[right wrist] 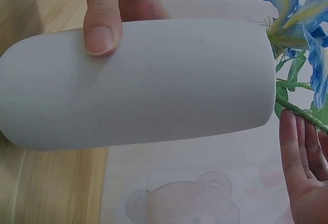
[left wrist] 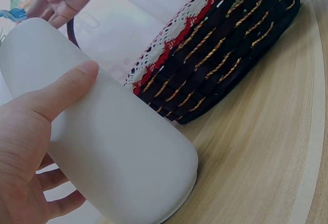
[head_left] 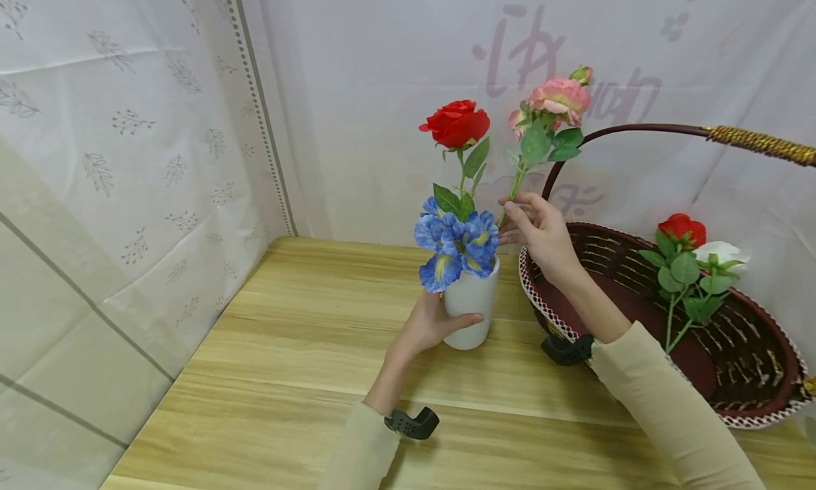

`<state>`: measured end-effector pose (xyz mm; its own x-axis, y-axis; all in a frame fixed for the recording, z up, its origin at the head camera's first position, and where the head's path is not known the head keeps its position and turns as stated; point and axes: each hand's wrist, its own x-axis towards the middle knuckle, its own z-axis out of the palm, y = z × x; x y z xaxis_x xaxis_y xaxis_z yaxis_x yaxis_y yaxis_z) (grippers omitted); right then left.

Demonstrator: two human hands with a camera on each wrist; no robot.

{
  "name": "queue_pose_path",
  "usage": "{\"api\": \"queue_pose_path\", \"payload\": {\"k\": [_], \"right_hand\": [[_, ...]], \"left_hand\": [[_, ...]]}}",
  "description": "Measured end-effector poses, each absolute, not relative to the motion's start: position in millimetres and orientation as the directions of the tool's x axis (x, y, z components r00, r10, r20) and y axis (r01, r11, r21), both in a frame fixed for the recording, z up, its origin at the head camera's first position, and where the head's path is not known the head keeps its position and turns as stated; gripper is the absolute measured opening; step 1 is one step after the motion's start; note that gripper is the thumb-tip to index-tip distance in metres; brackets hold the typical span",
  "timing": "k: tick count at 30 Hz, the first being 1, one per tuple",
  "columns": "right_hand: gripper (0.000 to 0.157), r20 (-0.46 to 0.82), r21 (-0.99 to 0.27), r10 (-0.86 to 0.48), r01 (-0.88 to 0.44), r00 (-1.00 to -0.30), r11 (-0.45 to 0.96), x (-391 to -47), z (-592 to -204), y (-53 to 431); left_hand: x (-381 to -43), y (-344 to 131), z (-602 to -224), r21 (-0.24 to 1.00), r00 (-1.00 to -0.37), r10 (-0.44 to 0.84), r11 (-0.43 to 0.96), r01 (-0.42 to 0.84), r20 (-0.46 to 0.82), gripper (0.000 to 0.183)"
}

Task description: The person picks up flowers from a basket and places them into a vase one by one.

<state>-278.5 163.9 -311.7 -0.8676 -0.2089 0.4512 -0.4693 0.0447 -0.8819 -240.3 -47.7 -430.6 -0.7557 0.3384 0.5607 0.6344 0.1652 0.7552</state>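
Note:
A white vase (head_left: 473, 309) stands on the wooden table, and my left hand (head_left: 428, 325) grips its side, thumb across the front. From its mouth rise a red rose (head_left: 456, 125) on a leafy stem and a blue iris (head_left: 450, 243) that hangs over the rim. My right hand (head_left: 540, 236) pinches the stem of a pink flower spray (head_left: 559, 99) just above the rim. In the right wrist view the green stem (right wrist: 302, 112) runs into the vase mouth (right wrist: 271, 80) beside my right fingertips. The stem ends inside the vase are hidden.
Right of the vase sits a dark woven basket (head_left: 534, 281) with a lace-trimmed rim and a tall arched handle (head_left: 637, 128). A red rose (head_left: 682, 229) and a white flower (head_left: 720, 253) lean inside it. Patterned curtains (head_left: 357, 122) hang behind and left of the table.

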Motion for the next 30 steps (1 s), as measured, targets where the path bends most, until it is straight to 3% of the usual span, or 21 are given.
{"api": "queue_pose_path", "payload": {"k": [9, 14, 19, 30], "right_hand": [[0.022, 0.487, -0.856, -0.225, -0.512, -0.844, 0.069, -283, -322, 161], [0.026, 0.465, -0.859, -0.202, -0.494, -0.862, 0.133, -284, -324, 158], [0.028, 0.438, -0.855, -0.186, -0.471, -0.880, 0.215, -281, -324, 156], [0.024, 0.409, -0.877, -0.153, -0.434, -0.900, 0.208, -282, -330, 154]], "left_hand": [[-243, -47, -432, 0.738, -0.730, 0.338, 0.131, 0.662, 0.594, 0.106], [-251, -45, -444, 0.758, -0.753, 0.334, 0.145, 0.636, 0.567, 0.107], [-235, -48, -425, 0.784, -0.772, 0.345, 0.140, 0.605, 0.534, 0.102], [-228, -50, -416, 0.791, -0.776, 0.349, 0.137, 0.597, 0.525, 0.100]]}}
